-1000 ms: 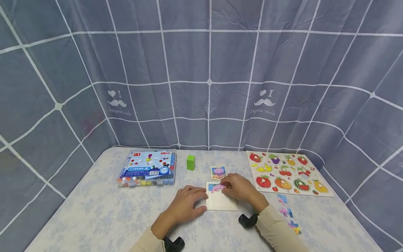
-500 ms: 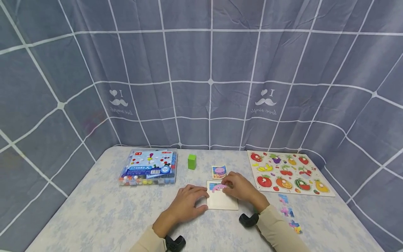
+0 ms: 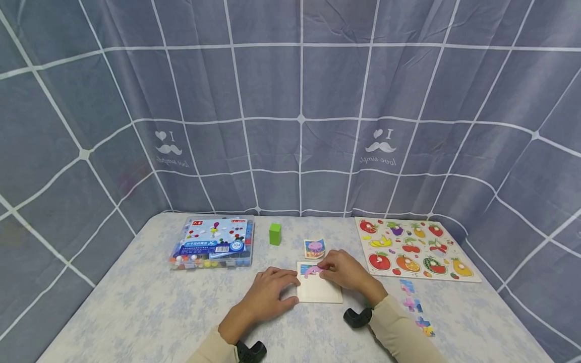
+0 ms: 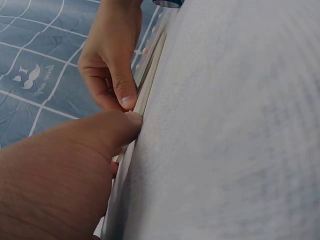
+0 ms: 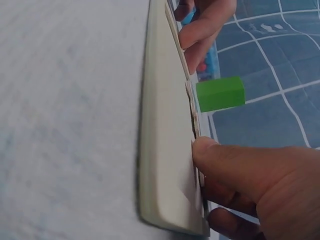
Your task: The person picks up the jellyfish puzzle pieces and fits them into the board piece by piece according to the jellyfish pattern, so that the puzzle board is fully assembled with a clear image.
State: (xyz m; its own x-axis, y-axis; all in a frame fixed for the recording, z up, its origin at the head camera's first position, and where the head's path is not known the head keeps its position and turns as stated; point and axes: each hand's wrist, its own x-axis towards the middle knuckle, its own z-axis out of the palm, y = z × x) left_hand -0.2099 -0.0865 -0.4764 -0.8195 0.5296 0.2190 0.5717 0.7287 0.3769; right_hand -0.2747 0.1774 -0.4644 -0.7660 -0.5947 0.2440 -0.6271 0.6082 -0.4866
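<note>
A pale wooden puzzle board [image 3: 320, 291] lies flat on the table, with blue and pink pieces in its top row. My left hand [image 3: 269, 295] rests at its left side, thumb and fingertips spaced along the edge. At the upper right of the board, my right hand [image 3: 343, 270] pinches a pink puzzle piece [image 3: 314, 271], partly covered by the fingers. The left wrist view shows my left thumb [image 4: 131, 120] against the board's edge. From the right wrist, the board [image 5: 170, 130] appears edge-on with my right thumb [image 5: 207, 152] at its upper surface.
Behind the board lies a small picture card [image 3: 314, 248]; a green block [image 3: 275, 234] stands to its left. A clear box of coloured parts [image 3: 213, 242] is at back left. A fruit puzzle [image 3: 413, 249] and several loose puzzle pieces [image 3: 412, 305] lie right.
</note>
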